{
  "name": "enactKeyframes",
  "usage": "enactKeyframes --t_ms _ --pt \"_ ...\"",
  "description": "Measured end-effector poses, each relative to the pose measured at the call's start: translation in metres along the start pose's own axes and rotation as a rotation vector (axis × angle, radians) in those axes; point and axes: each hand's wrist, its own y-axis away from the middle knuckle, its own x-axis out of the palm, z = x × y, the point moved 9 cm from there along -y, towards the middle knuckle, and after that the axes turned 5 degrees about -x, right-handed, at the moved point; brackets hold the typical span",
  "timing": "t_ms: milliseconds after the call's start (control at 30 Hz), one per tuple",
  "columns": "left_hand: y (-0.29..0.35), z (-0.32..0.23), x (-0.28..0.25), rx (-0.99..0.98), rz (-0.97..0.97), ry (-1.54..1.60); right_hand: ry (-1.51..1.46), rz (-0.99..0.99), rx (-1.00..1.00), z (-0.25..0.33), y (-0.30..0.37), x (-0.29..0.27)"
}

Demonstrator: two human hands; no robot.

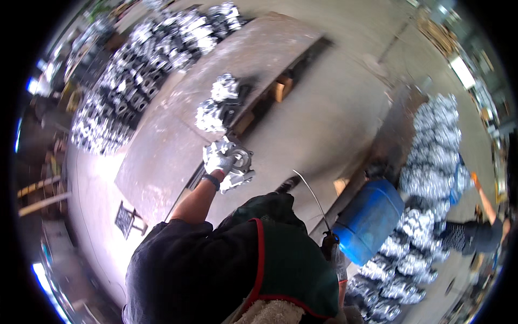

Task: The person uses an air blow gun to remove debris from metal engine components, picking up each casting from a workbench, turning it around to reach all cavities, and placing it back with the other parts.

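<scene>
Silver-grey cast-metal housing (242, 158), full of ribs and round openings, is just left of the middle of the frame, by the edge of a broad brown table (154, 146). The person's left hand (220, 162), in a pale glove, is closed on the housing's left side. Lower right of centre, the gloved right hand (339, 264) holds a thin bent metal rod with a black handle (314, 196), its tip apart from the housing. Two shiny metal castings (217, 101) lie on the table just above. Beyond it, upper left, is a dense pile of silvery castings (175, 40). Just beside the right hand lies a blue plastic drum (371, 218); past it, rows of silvery parts (431, 146) and, far right, a co-worker (475, 236).
</scene>
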Motion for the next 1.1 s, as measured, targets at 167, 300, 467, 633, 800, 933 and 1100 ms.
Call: enactKeyframes --t_ms 167,300,467,633,800,933,1100 --pt "0.007 0.036 -0.124 -0.187 0.008 -0.133 0.386 0.168 0.155 0.056 -0.04 0.098" --pt "-0.071 0.168 -0.09 -0.388 -0.08 0.285 0.421 0.166 0.178 0.084 -0.043 0.144" --pt "-0.179 0.258 -0.03 -0.389 -0.054 0.78 0.6 0.253 -0.048 0.095 -0.057 0.213" --pt "-0.225 0.307 0.06 -0.946 0.239 1.301 0.647 0.171 -0.027 0.092 -0.047 0.271" --pt "-0.225 0.385 0.096 -0.936 0.525 0.931 0.684 0.036 0.181 0.105 -0.04 0.29" --pt "-0.223 0.359 0.035 -1.159 0.426 0.7 0.875 -0.004 0.33 0.059 -0.05 0.283" --pt "-0.234 0.356 0.0 -0.755 0.653 0.063 1.041 0.075 0.261 0.034 -0.056 0.332"
